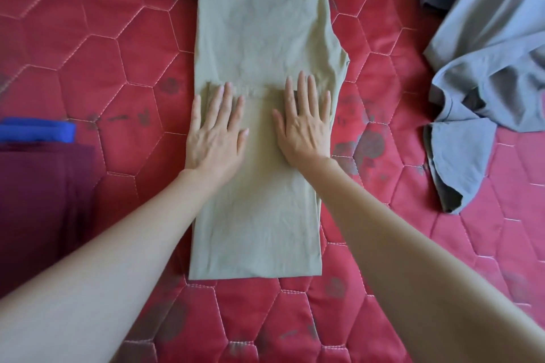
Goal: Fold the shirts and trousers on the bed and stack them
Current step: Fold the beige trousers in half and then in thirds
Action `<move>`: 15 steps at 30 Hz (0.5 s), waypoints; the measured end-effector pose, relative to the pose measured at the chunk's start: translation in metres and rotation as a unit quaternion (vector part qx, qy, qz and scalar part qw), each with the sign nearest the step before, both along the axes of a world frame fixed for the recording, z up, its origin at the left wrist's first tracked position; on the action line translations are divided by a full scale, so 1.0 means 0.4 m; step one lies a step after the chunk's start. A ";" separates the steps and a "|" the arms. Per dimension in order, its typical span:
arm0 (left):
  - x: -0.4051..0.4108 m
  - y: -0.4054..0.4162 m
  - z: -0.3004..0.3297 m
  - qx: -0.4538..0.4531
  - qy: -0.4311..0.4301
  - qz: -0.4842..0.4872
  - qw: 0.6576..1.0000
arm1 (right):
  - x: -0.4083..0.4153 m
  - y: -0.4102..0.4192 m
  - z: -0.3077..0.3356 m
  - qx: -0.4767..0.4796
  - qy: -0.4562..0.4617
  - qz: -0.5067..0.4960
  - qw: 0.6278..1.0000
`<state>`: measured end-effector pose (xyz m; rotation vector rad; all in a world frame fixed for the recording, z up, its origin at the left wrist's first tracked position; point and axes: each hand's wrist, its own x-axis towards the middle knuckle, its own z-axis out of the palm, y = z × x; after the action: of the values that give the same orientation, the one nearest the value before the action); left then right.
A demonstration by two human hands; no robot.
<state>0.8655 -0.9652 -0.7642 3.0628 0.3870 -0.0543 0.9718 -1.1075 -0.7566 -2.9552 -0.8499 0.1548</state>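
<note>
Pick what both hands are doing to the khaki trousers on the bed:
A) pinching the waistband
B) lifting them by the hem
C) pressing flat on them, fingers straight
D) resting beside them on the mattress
C: the left hand and right hand lie palm-down, fingers straight, on the khaki trousers.

Under my palms the trousers [259, 38] are thin matt cloth, lightly creased. The bed [118, 68] is quilted fabric with raised stitching and a faint sheen, blotched dark.

trousers [259, 38] mid-bed [118, 68], hands [216, 138] on top
</note>
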 end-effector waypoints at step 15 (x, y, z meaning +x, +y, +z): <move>-0.437 -0.087 0.036 -0.043 0.064 -0.147 0.986 | -0.410 -0.324 0.029 0.019 0.102 0.139 0.985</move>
<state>0.6908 -1.0002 -0.7498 3.0109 -0.0650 -0.2720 0.8076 -1.2371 -0.7449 -2.7102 -1.2124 0.4415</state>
